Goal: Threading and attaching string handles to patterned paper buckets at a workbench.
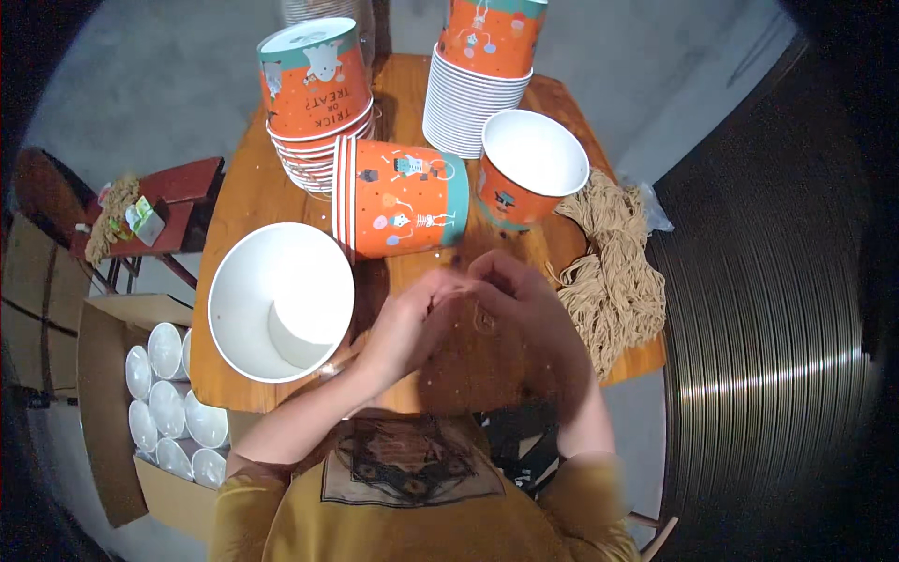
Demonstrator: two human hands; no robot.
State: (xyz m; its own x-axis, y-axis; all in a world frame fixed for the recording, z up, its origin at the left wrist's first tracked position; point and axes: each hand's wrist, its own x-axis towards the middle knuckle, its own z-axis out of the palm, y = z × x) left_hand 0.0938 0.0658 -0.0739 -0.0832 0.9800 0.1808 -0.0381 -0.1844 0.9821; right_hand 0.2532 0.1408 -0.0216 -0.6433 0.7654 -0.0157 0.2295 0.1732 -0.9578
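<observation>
Over the front of the wooden table, my left hand (414,317) and my right hand (524,302) meet with fingertips pinched together. Whatever they hold is too small to make out; a faint thin loop (484,322) shows just below my right fingers. Beyond them an orange paper bucket (401,199) with a teal band and skeleton pictures lies on its side, several rims nested at its left end. A white-lined bucket (245,304) is left of my left hand, its mouth toward me. Another orange bucket (506,199) stands open behind my right hand.
Two tall stacks of upside-down orange buckets (323,89) (478,94) rise at the back. Bundles of tan cord (613,281) lie along the table's right edge. A cardboard box (169,496) of white cups is at lower left, near a red bench (187,201).
</observation>
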